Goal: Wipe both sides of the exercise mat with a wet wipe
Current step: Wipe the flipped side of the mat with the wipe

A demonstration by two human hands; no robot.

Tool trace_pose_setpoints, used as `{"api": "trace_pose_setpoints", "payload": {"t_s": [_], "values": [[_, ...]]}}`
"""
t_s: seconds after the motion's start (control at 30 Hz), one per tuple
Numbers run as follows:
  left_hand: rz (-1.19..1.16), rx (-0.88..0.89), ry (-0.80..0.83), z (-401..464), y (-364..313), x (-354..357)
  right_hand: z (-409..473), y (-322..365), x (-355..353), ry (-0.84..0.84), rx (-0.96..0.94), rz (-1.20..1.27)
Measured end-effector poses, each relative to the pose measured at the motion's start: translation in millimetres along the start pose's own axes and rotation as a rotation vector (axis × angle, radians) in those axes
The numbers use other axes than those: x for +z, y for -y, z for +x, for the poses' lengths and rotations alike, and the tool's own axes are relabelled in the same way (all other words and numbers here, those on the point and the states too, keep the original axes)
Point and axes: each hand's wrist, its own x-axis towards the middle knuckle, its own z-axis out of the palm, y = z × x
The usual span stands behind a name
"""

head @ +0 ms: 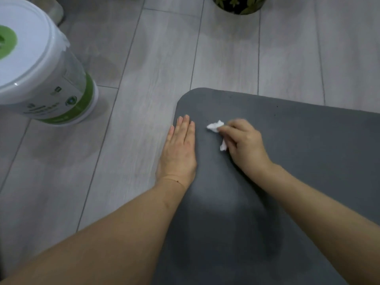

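Observation:
A dark grey exercise mat [298, 153] lies flat on the floor, its rounded corner at the upper middle. My left hand [178, 149] rests flat with straight fingers on the mat's left edge near that corner. My right hand [244, 140] grips a crumpled white wet wipe [214, 126] and holds it against the mat just right of the left hand. Bits of the wipe stick out past my fingers and below my palm. A darker damp patch shows on the mat nearer to me.
A white and green tub of wet wipes [47, 73] stands on the grey plank floor [144, 68] at the upper left. A dark pot with a green leaf pattern [239, 5] sits at the top edge.

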Motion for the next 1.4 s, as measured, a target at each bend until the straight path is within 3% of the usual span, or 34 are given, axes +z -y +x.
{"api": "trace_pose_setpoints", "payload": {"t_s": [0.1, 0.17, 0.27, 0.4, 0.53, 0.63, 0.7, 0.77, 0.83, 0.93, 1.03, 1.13, 1.23, 1.33, 1.4], "values": [[0.022, 0.004, -0.091, -1, 4, 5, -56, 16, -14, 0.162, -0.069, 0.063], [0.032, 0.005, -0.1, -1, 5, 8, -49, 15, -18, 0.205, -0.132, 0.084], [0.038, 0.025, -0.09, -1, 4, 6, 29, 3, 2, 0.102, -0.154, 0.013], [0.068, 0.044, -0.074, -2, 2, 1, 113, -9, 30, 0.028, 0.07, -0.088], [0.091, 0.031, -0.094, -1, 1, 1, 17, 15, 7, 0.099, -0.055, 0.057], [0.116, 0.049, -0.107, -2, 1, 4, -96, 44, -32, 0.318, -0.124, 0.193], [0.123, 0.058, -0.096, -3, 0, 3, -121, 39, -49, 0.413, -0.185, 0.185], [0.123, 0.062, -0.085, -4, 0, 2, -92, 14, -48, 0.372, -0.24, 0.116], [0.115, 0.067, -0.077, -2, 2, 1, -35, -16, -35, 0.22, -0.222, 0.022], [0.109, 0.104, -0.083, -1, 4, 1, 48, -55, -15, 0.028, -0.066, -0.188], [0.148, 0.149, -0.047, 0, 5, 0, 76, -66, -12, -0.069, 0.117, -0.203], [0.195, 0.147, 0.022, 1, 3, -3, 30, -45, -19, -0.019, 0.074, -0.151], [0.194, 0.07, 0.117, 5, -8, -12, -76, -11, -42, 0.119, -0.024, 0.029], [0.202, -0.099, 0.134, 7, -41, -11, -151, 12, -68, 0.269, -0.082, 0.068], [0.163, -0.234, 0.091, 2, -70, 1, -141, -1, -70, 0.261, -0.153, -0.008]]}}
